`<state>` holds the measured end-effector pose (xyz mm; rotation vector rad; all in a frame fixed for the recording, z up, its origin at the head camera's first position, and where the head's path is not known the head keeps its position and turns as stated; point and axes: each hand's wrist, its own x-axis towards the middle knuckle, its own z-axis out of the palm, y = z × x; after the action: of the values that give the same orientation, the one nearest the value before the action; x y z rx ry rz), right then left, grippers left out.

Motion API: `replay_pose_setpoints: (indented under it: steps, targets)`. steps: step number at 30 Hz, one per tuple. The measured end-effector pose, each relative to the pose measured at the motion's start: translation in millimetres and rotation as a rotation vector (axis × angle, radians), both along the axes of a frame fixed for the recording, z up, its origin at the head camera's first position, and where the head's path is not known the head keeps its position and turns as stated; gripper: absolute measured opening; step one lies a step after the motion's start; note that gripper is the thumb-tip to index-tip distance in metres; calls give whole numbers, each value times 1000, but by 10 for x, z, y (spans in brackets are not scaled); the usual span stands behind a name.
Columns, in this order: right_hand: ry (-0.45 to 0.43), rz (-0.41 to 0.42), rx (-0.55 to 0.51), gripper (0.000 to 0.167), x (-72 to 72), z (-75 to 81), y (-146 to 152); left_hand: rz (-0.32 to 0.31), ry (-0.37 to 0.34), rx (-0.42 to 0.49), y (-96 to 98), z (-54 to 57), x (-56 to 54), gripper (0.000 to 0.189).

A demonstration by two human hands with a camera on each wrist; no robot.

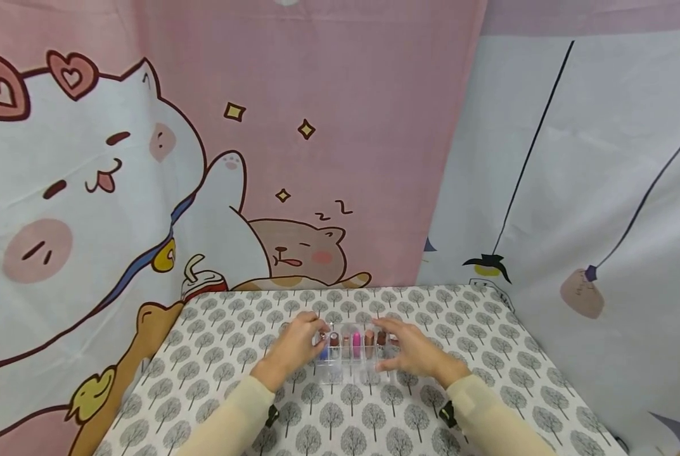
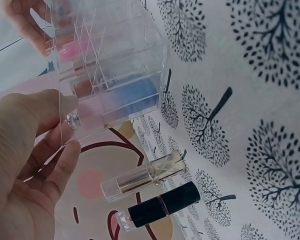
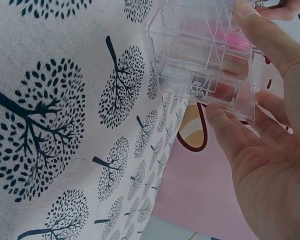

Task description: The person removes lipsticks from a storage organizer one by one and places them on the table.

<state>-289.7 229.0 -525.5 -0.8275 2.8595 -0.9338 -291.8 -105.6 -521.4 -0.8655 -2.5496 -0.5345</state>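
A clear plastic lipstick organizer (image 1: pixel 348 373) stands on the table between both hands. Its back row of compartments holds several lipsticks, among them a bright pink one (image 1: pixel 357 341), a brown one (image 1: pixel 369 339) and one with a blue base (image 2: pixel 135 97). My left hand (image 1: pixel 296 342) grips the organizer's left end, thumb and fingers at its upper edge. At the opposite end my right hand (image 1: pixel 414 348) holds it, thumb toward the front and fingers behind. In the left wrist view, a clear-and-gold lipstick tube (image 2: pixel 147 175) and a black tube (image 2: pixel 165 205) stand beside the organizer.
A white cloth with grey trees (image 1: pixel 351 437) covers the table. Behind it hangs a pink curtain with cartoon cats (image 1: pixel 362 158), and a pale curtain (image 1: pixel 545 190) hangs on the right. Small dark objects (image 1: pixel 272 415) lie near the forearms.
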Motion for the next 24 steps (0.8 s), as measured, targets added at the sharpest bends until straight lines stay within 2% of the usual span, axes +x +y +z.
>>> replay_pose_setpoints:
  steps: [5,13,18,24]
  targets:
    - [10,5,-2,109,1,-12,-10,-20,32,-9,-6,-12,23,21]
    - [13,12,8,110,-14,-28,-21,-9,74,-69,-29,-24,25,15]
    - [-6,-5,4,110,7,-21,-18,-19,59,-77,-32,-24,18,12]
    - [8,-11,8,111,16,5,-5,-23,4,-49,-25,-2,-2,11]
